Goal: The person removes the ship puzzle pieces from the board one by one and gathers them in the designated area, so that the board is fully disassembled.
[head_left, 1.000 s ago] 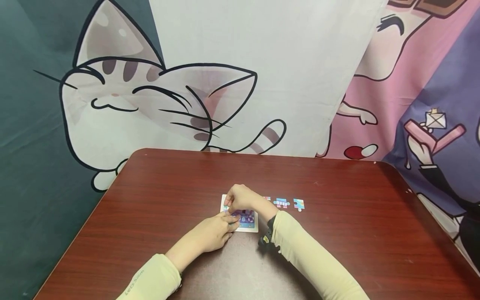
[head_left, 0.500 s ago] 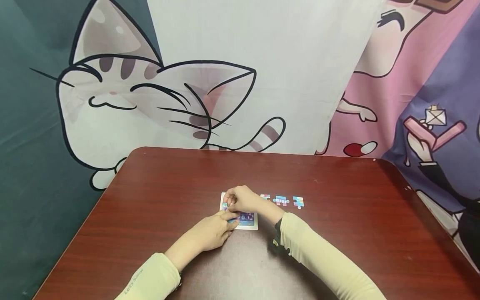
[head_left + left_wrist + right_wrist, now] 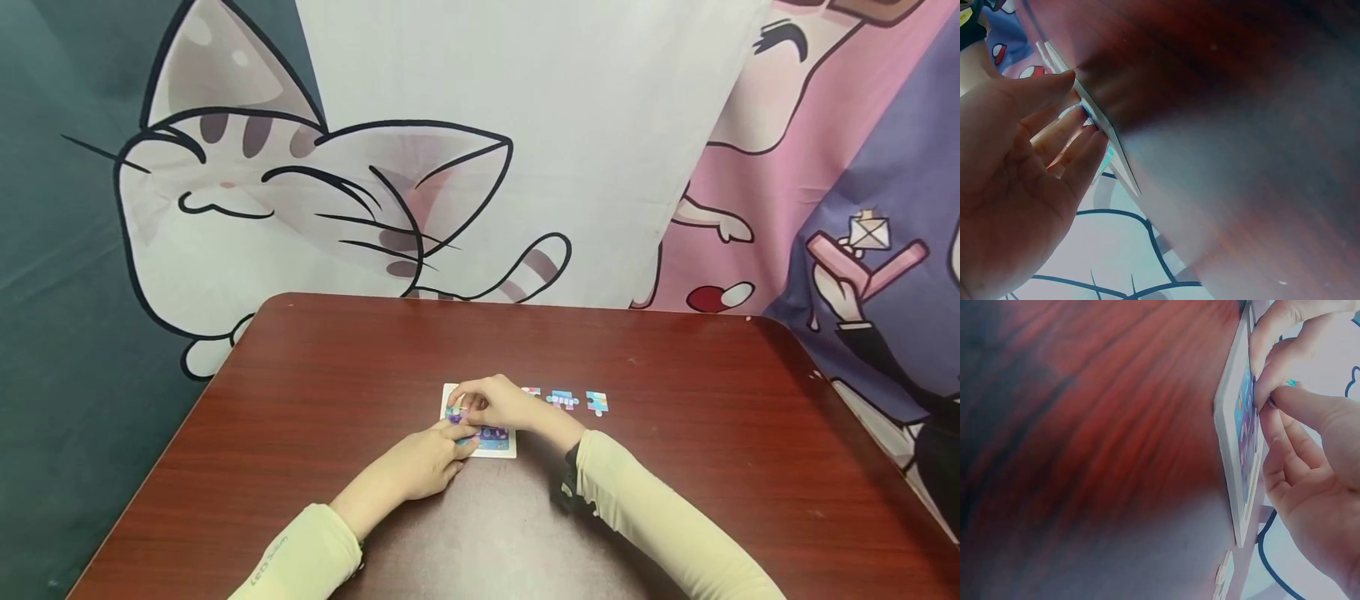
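A white-framed jigsaw board [image 3: 496,454] with a purple and blue picture lies on the table. My left hand [image 3: 429,462] rests on its left side, fingers extended and pressing the picture. In the left wrist view that hand's [image 3: 1029,156] fingers reach over the board's edge [image 3: 1119,150]. My right hand [image 3: 498,404] is bent over the board's upper part, thumb and fingers pinching a small puzzle piece, mostly hidden. In the right wrist view the right hand's [image 3: 1316,469] thumb and fingertips meet at the picture [image 3: 1246,425], close to the left fingers.
Loose puzzle pieces lie in a row right of the board: one partly behind the right hand [image 3: 532,391], a middle piece [image 3: 562,400] and a right piece [image 3: 597,402]. The reddish-brown table [image 3: 675,433] extends around them. Cartoon cloth [image 3: 480,217] hangs behind.
My right hand and forearm have shifted slightly right, and more of the board's upper left shows. The left hand stays nearly still on the board.
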